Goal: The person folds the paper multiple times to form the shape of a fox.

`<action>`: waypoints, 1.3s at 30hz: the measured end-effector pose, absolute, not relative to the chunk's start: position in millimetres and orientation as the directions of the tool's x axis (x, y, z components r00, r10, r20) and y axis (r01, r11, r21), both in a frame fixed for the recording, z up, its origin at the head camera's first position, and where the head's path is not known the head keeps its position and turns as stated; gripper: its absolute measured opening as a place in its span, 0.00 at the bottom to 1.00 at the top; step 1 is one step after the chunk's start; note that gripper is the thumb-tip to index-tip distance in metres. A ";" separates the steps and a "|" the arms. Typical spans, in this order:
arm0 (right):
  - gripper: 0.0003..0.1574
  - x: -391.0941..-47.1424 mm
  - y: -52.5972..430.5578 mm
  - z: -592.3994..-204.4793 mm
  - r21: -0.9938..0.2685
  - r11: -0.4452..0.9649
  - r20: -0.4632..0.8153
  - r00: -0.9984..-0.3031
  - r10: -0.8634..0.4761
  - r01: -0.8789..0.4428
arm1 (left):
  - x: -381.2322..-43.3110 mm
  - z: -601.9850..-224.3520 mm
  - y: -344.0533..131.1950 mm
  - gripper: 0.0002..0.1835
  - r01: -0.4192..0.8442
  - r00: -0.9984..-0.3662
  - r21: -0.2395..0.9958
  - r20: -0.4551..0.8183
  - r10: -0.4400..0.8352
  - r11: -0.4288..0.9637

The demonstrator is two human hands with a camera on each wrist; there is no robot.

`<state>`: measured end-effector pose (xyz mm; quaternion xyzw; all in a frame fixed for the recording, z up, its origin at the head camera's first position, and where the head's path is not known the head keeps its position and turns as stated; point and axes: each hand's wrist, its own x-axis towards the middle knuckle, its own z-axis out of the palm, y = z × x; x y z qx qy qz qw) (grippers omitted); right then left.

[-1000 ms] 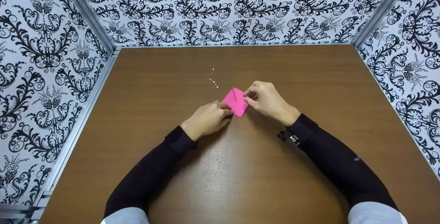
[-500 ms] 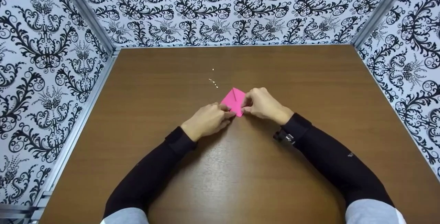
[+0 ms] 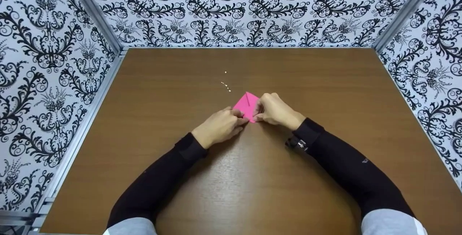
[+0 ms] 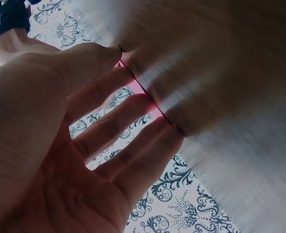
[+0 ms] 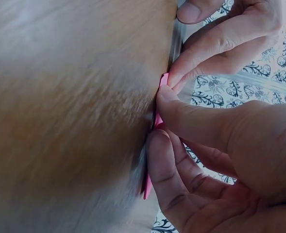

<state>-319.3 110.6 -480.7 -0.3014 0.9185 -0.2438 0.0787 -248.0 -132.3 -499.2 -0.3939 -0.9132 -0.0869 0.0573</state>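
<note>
A small folded sheet of pink paper (image 3: 246, 104) lies on the brown table, one corner toward the back and a slit-like fold line running down from it. Over its near left edge my left hand (image 3: 221, 125) rests with fingers extended, fingertips pressing the paper down; the left wrist view shows these fingers spread along a thin pink strip. My right hand (image 3: 276, 110) is at the right side, thumb and bent fingers pinching the paper near its front corner. In the right wrist view the right thumb (image 5: 196, 116) lies against the pink edge, close to the left fingertips.
Several small white marks (image 3: 226, 85) lie on the table (image 3: 173, 83) just beyond the paper. Patterned black-and-white panels (image 3: 231, 11) with metal frame posts enclose the back and both sides. A dark device (image 3: 296, 143) is strapped at the right wrist.
My right hand has come down along the paper's right side toward its front corner, and its fingers have closed in there. My left hand has barely shifted, its fingers slightly nearer that corner.
</note>
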 end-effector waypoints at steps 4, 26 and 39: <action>0.09 -322.1 112.1 -479.4 -0.492 0.708 -0.002 -0.813 -0.583 -0.507 | -247.8 -497.4 -131.5 0.16 0.740 -0.672 0.113 0.182 0.718 0.664; 0.05 -360.5 138.9 -484.8 -0.505 0.763 0.037 -0.894 -0.447 -0.403 | -247.1 -503.1 -133.6 0.17 0.746 -0.666 0.147 0.179 0.724 0.650; 0.04 -359.7 144.0 -484.3 -0.544 0.757 0.055 -0.916 -0.398 -0.362 | -245.8 -497.8 -135.9 0.21 0.686 -0.726 0.209 0.132 0.675 0.697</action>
